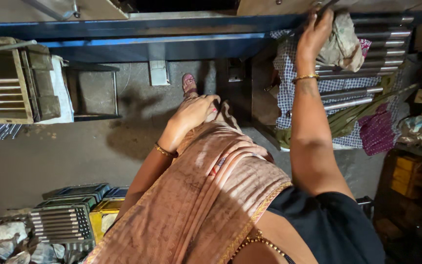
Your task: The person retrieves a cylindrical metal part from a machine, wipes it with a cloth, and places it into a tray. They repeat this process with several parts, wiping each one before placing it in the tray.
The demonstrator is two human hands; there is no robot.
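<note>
Overhead, crumpled rag [342, 46] is gripped by right hand [313, 35] at blue bench edge [172, 29] | soft, light, bunchable anywhere | left hand [191, 111] rested loosely curled on draped cloth [211, 181]

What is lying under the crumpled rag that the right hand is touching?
Under the crumpled rag, by the right hand, lie shiny metal rods on a checked cloth. The rod parts below the rag are hidden.
</note>
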